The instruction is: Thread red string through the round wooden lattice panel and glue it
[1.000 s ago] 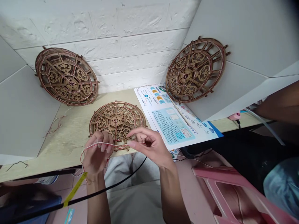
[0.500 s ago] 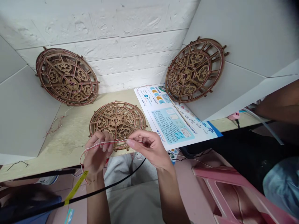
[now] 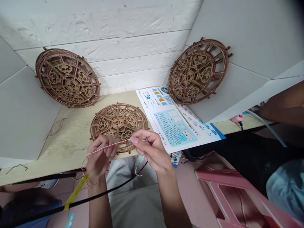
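My left hand [image 3: 101, 156] and my right hand [image 3: 149, 148] hold a thin red and white wire [image 3: 116, 144] stretched between them, just in front of the table's near edge. Both hands pinch it with closed fingers. A loose end of the wire [image 3: 139, 169] dangles below my right hand. Right behind the hands a round wooden fretwork disc [image 3: 118, 122] lies flat on the light wooden table [image 3: 71, 139].
Two more fretwork discs lean upright, one at the left wall [image 3: 67, 77] and one on the right panel [image 3: 198, 71]. A printed instruction sheet [image 3: 175, 122] lies right of the flat disc. Wire scraps [image 3: 55, 126] lie at left. A pink plastic stool [image 3: 237, 196] and another person's arm [image 3: 282, 104] are at right.
My right hand has moved slightly left and closed its pinch on the wire; a loose wire end now hangs below it. My left hand barely shifted.
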`<state>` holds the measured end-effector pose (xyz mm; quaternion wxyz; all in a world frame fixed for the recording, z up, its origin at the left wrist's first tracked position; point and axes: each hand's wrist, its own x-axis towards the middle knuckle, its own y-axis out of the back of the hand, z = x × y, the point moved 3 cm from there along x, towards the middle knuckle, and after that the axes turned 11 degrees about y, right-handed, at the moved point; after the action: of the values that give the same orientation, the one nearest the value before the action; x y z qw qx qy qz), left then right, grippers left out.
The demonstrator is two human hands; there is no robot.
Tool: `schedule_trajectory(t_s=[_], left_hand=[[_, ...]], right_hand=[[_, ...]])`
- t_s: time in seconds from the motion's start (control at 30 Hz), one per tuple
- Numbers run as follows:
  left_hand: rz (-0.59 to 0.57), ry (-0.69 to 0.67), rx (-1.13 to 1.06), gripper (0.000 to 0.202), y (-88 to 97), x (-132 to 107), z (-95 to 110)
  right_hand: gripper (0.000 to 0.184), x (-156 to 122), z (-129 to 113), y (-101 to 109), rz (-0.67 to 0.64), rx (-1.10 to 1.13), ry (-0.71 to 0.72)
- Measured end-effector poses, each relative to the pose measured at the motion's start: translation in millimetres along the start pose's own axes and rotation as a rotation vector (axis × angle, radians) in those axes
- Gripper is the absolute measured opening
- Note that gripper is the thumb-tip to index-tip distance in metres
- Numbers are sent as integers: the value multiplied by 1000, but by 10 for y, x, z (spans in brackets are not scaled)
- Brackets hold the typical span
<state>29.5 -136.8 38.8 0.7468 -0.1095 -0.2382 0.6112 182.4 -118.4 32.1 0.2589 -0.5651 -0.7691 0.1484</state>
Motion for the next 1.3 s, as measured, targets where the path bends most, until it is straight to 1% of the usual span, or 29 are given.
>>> schedule_trajectory(t_s=[0.13,0.2,0.27,0.37,0.43,0.53,0.6,0.67,0.8,0.83,1.0,1.13,1.27,1.3], left_hand=[[-78,-25,-121,43,-82,22,-2],[-81,-23,-184,43,-94,26,-8],[-56,-17,-220,40,-75,19,-18],[32,4,-224,28,2,7,-45],[85,56,-246,24,53,18,-90],[135,191,-276,26,78,65,-212],[175,259,-208,30,68,87,-298],[179,278,-108,31,46,88,-358],[47,232,6,31,11,45,-398],[30,216,24,32,12,35,-397],[34,172,52,30,-39,31,-377],[39,135,-17,25,-120,54,-314],[68,117,-72,28,-121,65,-218],[75,111,-85,30,-113,64,-197]], right_hand=[[33,5,53,-50,-16,171,-112],[34,8,83,-78,-23,214,-165],[34,13,105,-97,-27,254,-194],[31,21,106,-81,11,254,-151],[29,22,90,-56,30,229,-100],[27,15,62,-39,1,218,-58],[29,11,49,-39,-32,190,-43],[30,9,38,-36,-64,118,-31],[30,8,16,1,-80,-41,16],[29,6,15,14,-75,-61,22],[33,-4,47,57,-80,-49,-11],[30,0,23,135,-77,-87,8],[36,-10,-6,215,-160,-125,-22],[37,-12,-7,227,-163,-133,-24]])
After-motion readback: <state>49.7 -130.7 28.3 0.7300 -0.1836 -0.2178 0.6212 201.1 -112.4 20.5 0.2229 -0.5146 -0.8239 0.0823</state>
